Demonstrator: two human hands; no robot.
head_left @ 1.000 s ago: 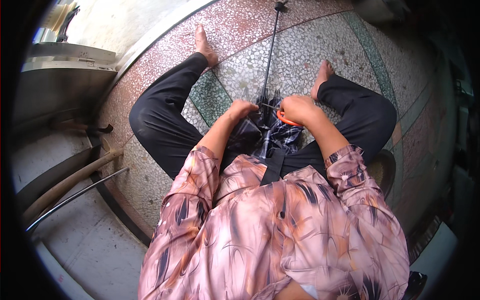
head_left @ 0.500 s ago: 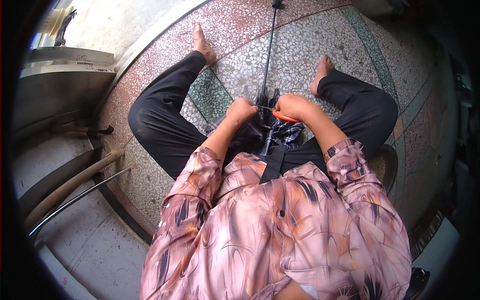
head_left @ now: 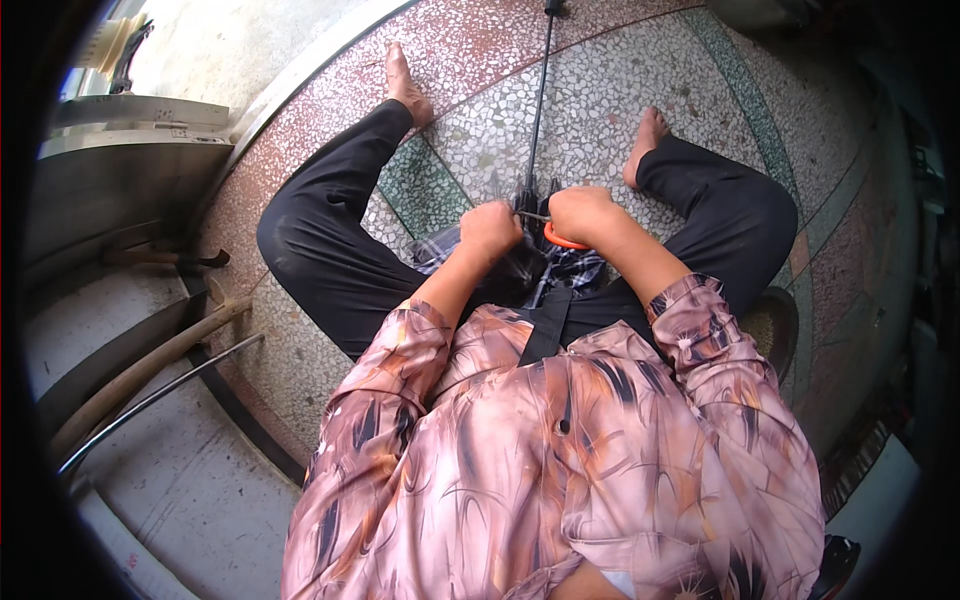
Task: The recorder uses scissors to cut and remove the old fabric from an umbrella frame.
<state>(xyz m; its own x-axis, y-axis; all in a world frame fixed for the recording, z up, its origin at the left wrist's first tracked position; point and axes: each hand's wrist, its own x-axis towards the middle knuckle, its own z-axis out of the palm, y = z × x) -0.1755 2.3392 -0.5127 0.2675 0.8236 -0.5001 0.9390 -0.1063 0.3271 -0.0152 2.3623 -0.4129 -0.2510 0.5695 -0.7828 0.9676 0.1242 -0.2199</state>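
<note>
An umbrella [head_left: 541, 112] lies between my legs, its thin dark shaft pointing away from me. Its dark plaid cloth [head_left: 576, 272] is bunched up close to my lap. My right hand [head_left: 583, 214] is closed round a pair of scissors [head_left: 560, 238] with orange handles; their metal blades reach left toward the umbrella's shaft. Close beside the blade tips, my left hand [head_left: 490, 230] is closed, palm down, over the gathered cloth. What its fingers pinch is hidden.
Speckled stone floor [head_left: 500, 110] spreads round my bare feet. On the left are a wooden handle [head_left: 150, 370] and a thin metal rod [head_left: 165, 400], beside a grey metal panel [head_left: 125, 185]. A dark round container [head_left: 775, 335] stands by my right thigh.
My left hand has shifted slightly right and turned, coming closer to the scissors. The right hand has tilted a little, with the scissors still in it. The umbrella has barely moved.
</note>
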